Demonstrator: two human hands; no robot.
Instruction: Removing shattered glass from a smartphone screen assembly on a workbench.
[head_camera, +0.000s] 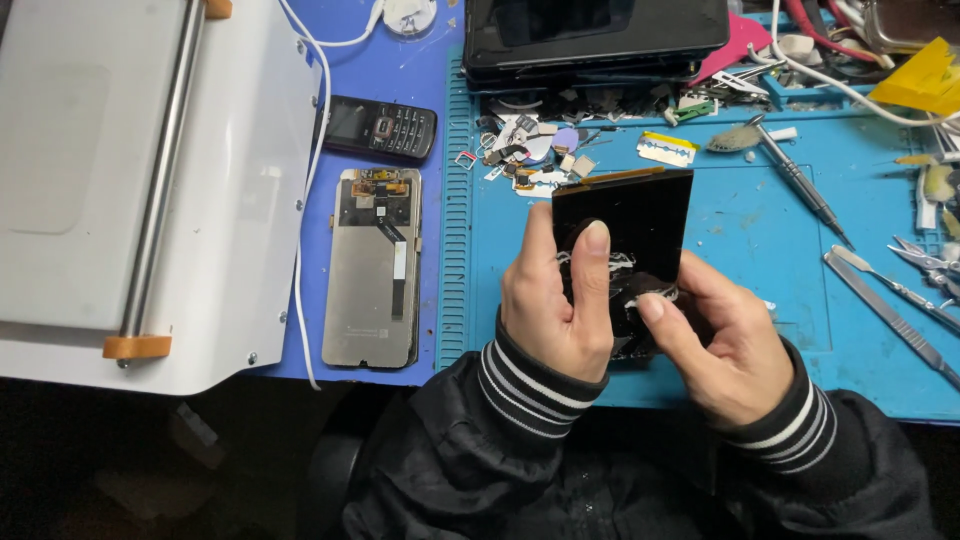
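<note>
One big white machine (150, 190) with a steel roller bar fills the left of the desk (390, 80). Beside it, a blue silicone work mat (760, 300) covers the right part. At the mat's far edge sits a stack of dark devices (595, 35). Left of the mat lies a bare phone display panel (373, 268), back side up, with a small black keypad phone (380, 127) just beyond it.

Above the mat's near half, both hands hold a black phone screen (632, 215) with cracked glass. The left hand (552, 305) has its grip clenched around the screen's left edge, thumb pressed on the face. The right hand (722, 340) grasps the lower right part, thumb on the broken area.

A screwdriver (795, 178), tweezers (888, 300), a razor blade (667, 148) and a heap of small parts (530, 150) lie on the mat.
</note>
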